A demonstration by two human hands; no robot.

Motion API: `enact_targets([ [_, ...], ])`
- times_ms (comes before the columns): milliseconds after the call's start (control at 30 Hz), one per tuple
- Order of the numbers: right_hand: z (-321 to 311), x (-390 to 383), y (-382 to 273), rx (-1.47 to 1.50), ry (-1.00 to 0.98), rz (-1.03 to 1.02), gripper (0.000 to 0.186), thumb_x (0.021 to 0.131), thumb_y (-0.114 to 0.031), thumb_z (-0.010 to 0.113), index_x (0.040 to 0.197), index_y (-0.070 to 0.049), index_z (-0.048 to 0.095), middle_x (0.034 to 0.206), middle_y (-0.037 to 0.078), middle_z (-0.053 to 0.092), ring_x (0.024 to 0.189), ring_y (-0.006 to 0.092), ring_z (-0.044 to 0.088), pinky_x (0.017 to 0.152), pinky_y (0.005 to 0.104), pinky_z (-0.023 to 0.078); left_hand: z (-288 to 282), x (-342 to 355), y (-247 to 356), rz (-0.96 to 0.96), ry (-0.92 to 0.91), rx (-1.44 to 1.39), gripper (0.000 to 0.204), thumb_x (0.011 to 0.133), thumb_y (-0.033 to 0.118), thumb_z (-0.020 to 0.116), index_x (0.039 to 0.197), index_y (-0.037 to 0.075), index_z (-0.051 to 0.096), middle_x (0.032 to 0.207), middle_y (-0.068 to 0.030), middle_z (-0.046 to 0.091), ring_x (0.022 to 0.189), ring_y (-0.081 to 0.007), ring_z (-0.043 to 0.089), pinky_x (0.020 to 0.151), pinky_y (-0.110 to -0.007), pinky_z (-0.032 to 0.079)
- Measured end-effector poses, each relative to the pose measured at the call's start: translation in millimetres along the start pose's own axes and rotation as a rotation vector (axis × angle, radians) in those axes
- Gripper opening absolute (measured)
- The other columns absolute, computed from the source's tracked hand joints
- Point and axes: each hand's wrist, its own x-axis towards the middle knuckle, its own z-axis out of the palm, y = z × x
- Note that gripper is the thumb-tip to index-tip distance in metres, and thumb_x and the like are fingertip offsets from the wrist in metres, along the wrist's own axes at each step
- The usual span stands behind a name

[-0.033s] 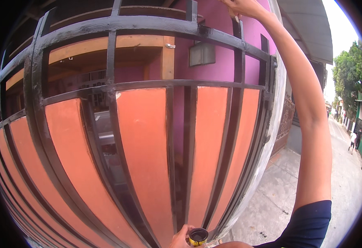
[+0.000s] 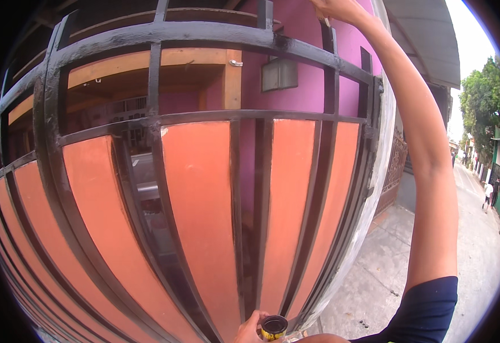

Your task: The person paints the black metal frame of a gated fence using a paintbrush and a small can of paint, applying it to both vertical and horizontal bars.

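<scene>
**At the Gate: One Hand High, One Hand Low**

Against the black-barred metal gate point(image 2: 204, 188) with its orange panels, the person worked with both arms spread far apart. The right hand point(image 2: 336, 8) was raised to the top edge of the view, at an upright bar near the gate's upper rail; its grip was closed around something slim, though what it held was cut off by the frame and could not be told. The left hand point(image 2: 251, 330) sat at the bottom edge, its grip wrapped around a small open tin point(image 2: 274, 327) with a dark inside, held just in front of the gate's lower panels. Behind the bars stood a purple wall point(image 2: 307, 63), and a paved street point(image 2: 478, 240) ran off to the right.
</scene>
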Motion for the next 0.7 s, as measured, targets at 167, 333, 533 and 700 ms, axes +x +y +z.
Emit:
enact_targets([
  [167,21.2,6.2,1.4,0.203,-0.065,0.084,0.021,0.089,-0.020,0.063,0.083,-0.001,0.057,0.062,0.015,0.061,0.063,0.0278,0.064,0.059,0.0415,0.046,-1.5,-5.1,-3.2,-0.037,0.020,-0.055,0.021,0.098,0.020,0.054,0.116,0.011,0.049,0.103,-0.0102,0.067,0.092,-0.0184,0.063,0.080,-0.033,0.050],
  [333,18.8,5.8,-3.3,0.111,-0.073,0.143,0.021,0.090,-0.020,0.061,0.085,0.000,0.057,0.069,0.020,0.062,0.068,0.0340,0.064,0.064,0.0450,0.046,-4.7,-10.1,-4.4,-0.085,0.039,-0.079,0.021,0.098,0.023,0.053,0.116,0.012,0.049,0.103,-0.0107,0.067,0.092,-0.0190,0.064,0.079,-0.033,0.050],
  [533,12.0,21.1,-16.5,0.097,-0.041,0.180,0.028,0.088,-0.025,0.062,0.079,0.000,0.056,0.072,0.022,0.060,0.070,0.0375,0.062,0.064,0.0467,0.044,-11.9,-14.3,5.3,-0.083,0.056,0.031,0.027,0.095,0.025,0.058,0.117,0.013,0.048,0.102,-0.0111,0.067,0.093,-0.0201,0.064,0.080,-0.034,0.051],
  [700,22.9,14.7,18.8,-0.012,-0.057,0.086,0.028,0.087,-0.027,0.064,0.078,0.000,0.056,0.070,0.020,0.061,0.067,0.0380,0.061,0.062,0.0459,0.045,-12.3,-15.0,1.7,-0.080,0.055,0.033,0.030,0.093,0.024,0.060,0.118,0.013,0.048,0.101,-0.0105,0.067,0.093,-0.0203,0.064,0.080,-0.034,0.051],
])
